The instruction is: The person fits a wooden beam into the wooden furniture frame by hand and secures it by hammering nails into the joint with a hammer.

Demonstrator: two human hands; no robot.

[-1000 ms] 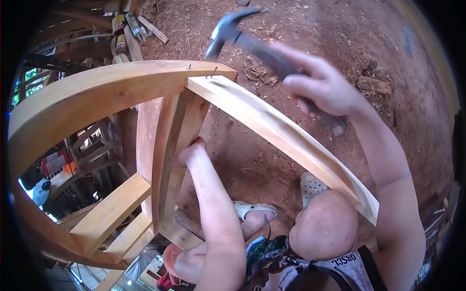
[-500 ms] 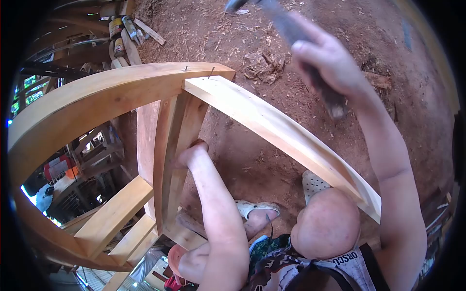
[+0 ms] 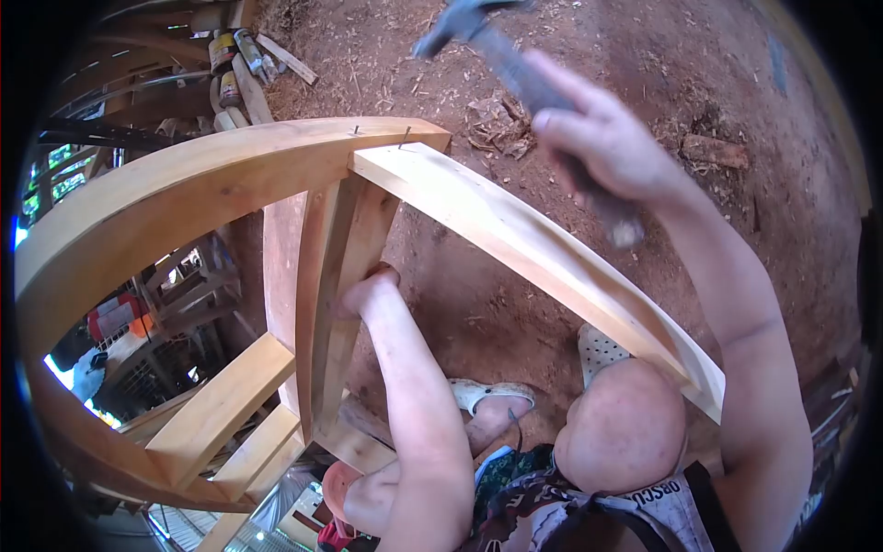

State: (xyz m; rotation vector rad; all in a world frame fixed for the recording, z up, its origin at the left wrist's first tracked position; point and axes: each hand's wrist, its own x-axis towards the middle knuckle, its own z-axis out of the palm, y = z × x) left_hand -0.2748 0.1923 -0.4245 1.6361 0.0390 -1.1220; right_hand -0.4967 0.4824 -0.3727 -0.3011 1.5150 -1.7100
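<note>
In the head view, my right hand [image 3: 602, 152] is wrapped round the handle of a claw hammer [image 3: 520, 69], raised above the wooden frame with its head toward the top edge. My left hand [image 3: 370, 290] grips an upright wooden post [image 3: 351, 235] of the frame, its fingers partly hidden behind the wood. A curved rail [image 3: 212, 170] and a pale board [image 3: 487, 216] meet above that post. Two nails stick up near this joint: one nail [image 3: 356, 131] in the rail and another nail [image 3: 404, 138] at the board's end.
Wooden slats [image 3: 221, 409] cross the lower left of the frame. Shavings and a wood scrap [image 3: 716, 151] lie on the dirt floor. Cans [image 3: 222, 53] and timber offcuts are piled at the upper left. The pale board passes over my bent knee [image 3: 621, 423].
My right hand has come down and slightly left with the hammer, and more of the hammer's head shows. My left hand stays on the post.
</note>
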